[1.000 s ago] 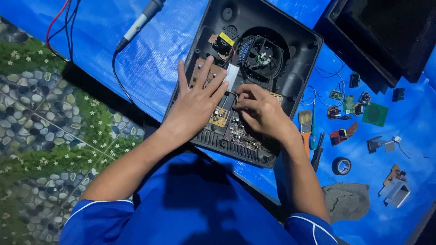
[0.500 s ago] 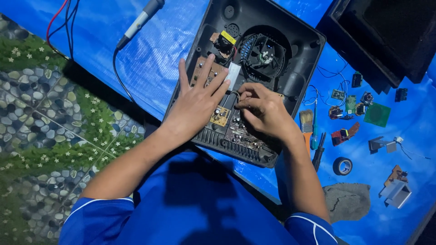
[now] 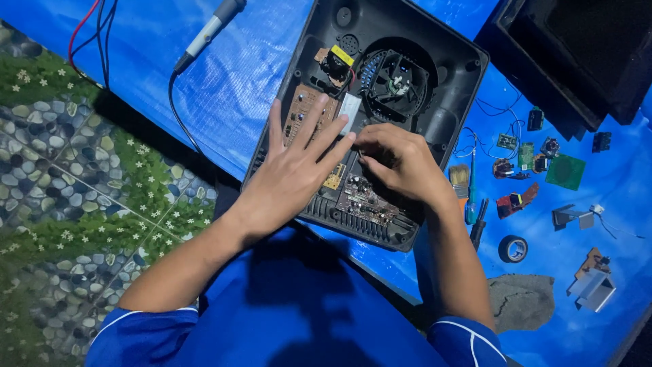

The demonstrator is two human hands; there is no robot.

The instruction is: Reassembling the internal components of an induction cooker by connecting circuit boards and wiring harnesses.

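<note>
Evidently fragile, the stiff brown circuit board (image 3: 353,194) lies under both hands inside the black appliance casing (image 3: 448,122); left hand (image 3: 292,177) presses flat and open, right hand (image 3: 401,163) pinches closed on a component I cannot identify. Edges look safest to grasp.

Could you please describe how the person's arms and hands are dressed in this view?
Both hands, left hand and right hand, are bare, without gloves, rings or a watch. The forearms are uncovered. Short blue sleeves with a thin white stripe near the hem cover the upper arms.
</note>
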